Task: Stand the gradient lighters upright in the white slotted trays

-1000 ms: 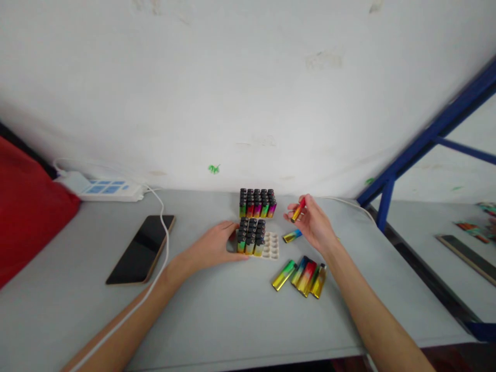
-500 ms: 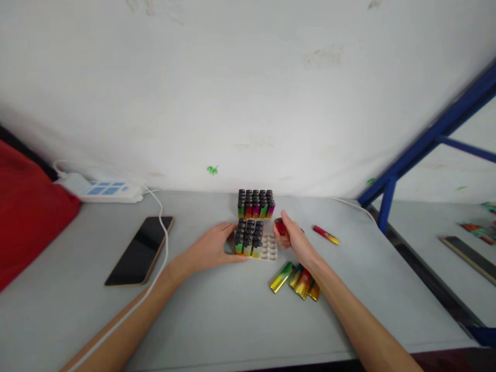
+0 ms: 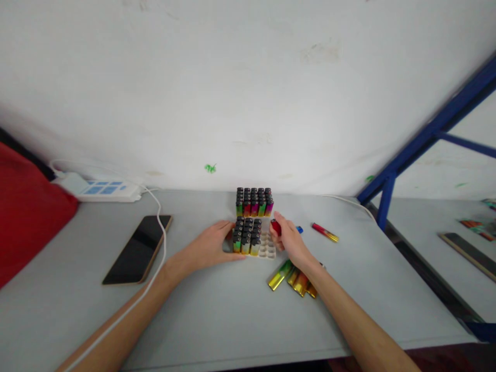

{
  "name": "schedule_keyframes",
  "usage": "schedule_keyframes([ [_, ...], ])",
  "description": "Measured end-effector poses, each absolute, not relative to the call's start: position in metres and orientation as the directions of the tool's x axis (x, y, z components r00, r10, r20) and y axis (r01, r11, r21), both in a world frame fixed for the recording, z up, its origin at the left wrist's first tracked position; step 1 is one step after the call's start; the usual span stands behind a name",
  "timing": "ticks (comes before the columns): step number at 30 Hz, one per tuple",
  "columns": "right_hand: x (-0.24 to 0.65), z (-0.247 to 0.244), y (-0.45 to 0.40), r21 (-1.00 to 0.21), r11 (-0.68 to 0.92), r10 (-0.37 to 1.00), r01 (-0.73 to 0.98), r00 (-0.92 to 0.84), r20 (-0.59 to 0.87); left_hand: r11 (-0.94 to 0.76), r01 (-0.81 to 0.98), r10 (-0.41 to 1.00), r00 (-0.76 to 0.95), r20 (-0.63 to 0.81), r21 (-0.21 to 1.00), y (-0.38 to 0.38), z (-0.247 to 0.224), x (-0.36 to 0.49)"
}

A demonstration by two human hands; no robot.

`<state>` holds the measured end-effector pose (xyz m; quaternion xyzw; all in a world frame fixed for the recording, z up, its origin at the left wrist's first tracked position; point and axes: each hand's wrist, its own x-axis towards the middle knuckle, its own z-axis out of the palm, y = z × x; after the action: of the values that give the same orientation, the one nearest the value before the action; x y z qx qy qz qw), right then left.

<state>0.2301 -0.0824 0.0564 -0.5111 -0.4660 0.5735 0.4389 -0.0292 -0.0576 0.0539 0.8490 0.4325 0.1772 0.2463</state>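
Observation:
My right hand (image 3: 289,239) pinches a red lighter (image 3: 276,227) close beside the right end of a white tray (image 3: 267,247) with round sockets. Several black-topped lighters (image 3: 247,236) stand upright in the tray's left part, while sockets at its right lie bare. At the tray's left end is my left hand (image 3: 216,241), thumb along the front edge and fingers curled behind, steadying it. Loose gold-ended lighters (image 3: 279,276) lie near my right wrist, partly hidden by the forearm. Something blue (image 3: 299,229) shows just behind my right hand.
Behind the tray stands a full block of upright lighters (image 3: 254,202) near the wall. A red and gold lighter (image 3: 325,232) lies alone to the right. On the left are a phone (image 3: 135,253), a white cable (image 3: 164,243) and a power strip (image 3: 108,191). A blue metal frame (image 3: 411,150) rises at right.
My right hand has moved slightly left with the red lighter, closer to the tray. The left hand keeps its hold on the tray. The whole view has shifted a little.

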Motion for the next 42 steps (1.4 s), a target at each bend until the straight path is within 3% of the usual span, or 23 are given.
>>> schedule_keyframes([
  [3,0.232,0.056,-0.08,-0.985,-0.159,0.979,-0.065,-0.135,-0.149,-0.498,0.647,0.823,0.562,0.079,0.577,-0.057,0.053,-0.029],
  [6,0.237,0.057,-0.08,-0.998,0.002,0.994,-0.068,-0.105,0.009,-0.503,0.651,0.817,0.573,0.067,0.568,-0.057,0.053,-0.03],
  [9,0.244,0.059,-0.082,-0.981,0.17,0.983,0.091,-0.089,0.162,-0.504,0.663,0.819,0.57,0.064,0.553,-0.058,0.054,-0.029],
  [13,0.25,0.058,-0.084,-0.92,0.279,0.96,0.275,-0.115,0.257,-0.499,0.658,0.825,0.559,0.079,0.564,-0.058,0.055,-0.028],
  [17,0.249,0.05,-0.084,-0.899,0.316,0.948,0.302,-0.121,0.293,-0.504,0.654,0.824,0.56,0.086,0.564,-0.058,0.055,-0.028],
  [21,0.253,0.046,-0.082,-0.813,0.366,0.93,0.453,-0.207,0.303,-0.506,0.649,0.819,0.568,0.081,0.568,-0.058,0.054,-0.03],
  [28,0.259,0.053,-0.08,-0.689,0.475,0.877,0.547,-0.36,0.319,-0.513,0.647,0.815,0.573,0.084,0.564,-0.059,0.054,-0.029],
  [32,0.263,0.064,-0.084,-0.608,0.484,0.872,0.629,-0.402,0.279,-0.53,0.63,0.809,0.577,0.115,0.568,-0.057,0.051,-0.03],
  [35,0.291,0.068,-0.081,-0.55,0.448,0.892,0.705,-0.307,0.333,-0.519,0.636,0.813,0.573,0.1,0.572,-0.056,0.05,-0.03],
  [38,0.34,0.066,-0.075,-0.45,0.256,0.936,0.856,-0.104,0.335,-0.489,0.667,0.828,0.557,0.058,0.562,-0.057,0.053,-0.029],
  [42,0.399,0.057,-0.075,-0.36,-0.066,0.993,0.931,0.098,0.071,-0.482,0.667,0.829,0.558,0.047,0.568,-0.058,0.057,-0.028],
])
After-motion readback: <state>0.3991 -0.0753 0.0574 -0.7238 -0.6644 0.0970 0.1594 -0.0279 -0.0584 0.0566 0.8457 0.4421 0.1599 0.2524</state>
